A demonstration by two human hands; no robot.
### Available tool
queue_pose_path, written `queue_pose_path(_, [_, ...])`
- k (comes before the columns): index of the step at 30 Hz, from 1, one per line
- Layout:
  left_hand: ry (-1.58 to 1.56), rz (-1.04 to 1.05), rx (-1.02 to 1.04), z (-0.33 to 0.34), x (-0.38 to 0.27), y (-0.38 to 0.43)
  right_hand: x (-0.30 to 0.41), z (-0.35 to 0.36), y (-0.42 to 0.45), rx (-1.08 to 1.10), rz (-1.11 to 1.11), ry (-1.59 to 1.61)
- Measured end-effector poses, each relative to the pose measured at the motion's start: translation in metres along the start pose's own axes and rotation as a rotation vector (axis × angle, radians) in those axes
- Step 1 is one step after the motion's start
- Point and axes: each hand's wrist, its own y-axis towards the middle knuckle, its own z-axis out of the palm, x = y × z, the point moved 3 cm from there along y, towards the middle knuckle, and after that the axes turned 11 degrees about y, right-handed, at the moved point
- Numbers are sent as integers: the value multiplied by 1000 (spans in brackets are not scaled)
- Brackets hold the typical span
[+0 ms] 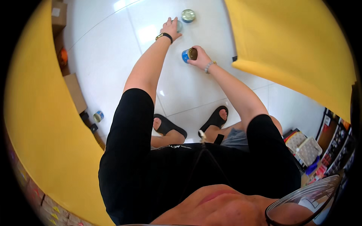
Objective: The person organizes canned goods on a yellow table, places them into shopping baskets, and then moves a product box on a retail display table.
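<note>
A blue-labelled tin can (185,56) is in my right hand (202,58), tilted so that its hollow, dark end faces right. My fingers and thumb wrap around that end. Farther out, my left hand (169,29) is around a pale-topped can (179,26), thumb on the near side and fingers on the far side. My hand hides much of this can. Just beyond it a closed can with a ringed metal lid (188,15) stands on the glossy white tiled floor (113,65).
A blue-labelled can (98,116) sits at far left, near cardboard boxes (75,93). Yellow cloths (288,48) hang on both sides. My feet in black slides (171,128) are on the floor below my hands. Packed shelves (336,144) stand at lower right.
</note>
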Motion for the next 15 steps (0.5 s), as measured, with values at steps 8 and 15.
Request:
queue_pose_path(8, [-133,-58,128,29,5,-37,145,-132,-143,169,146,1430])
queue_pose_path(15, [-490,187,-110,-175,-67,-100,281,-255,-299,-116,-200,847])
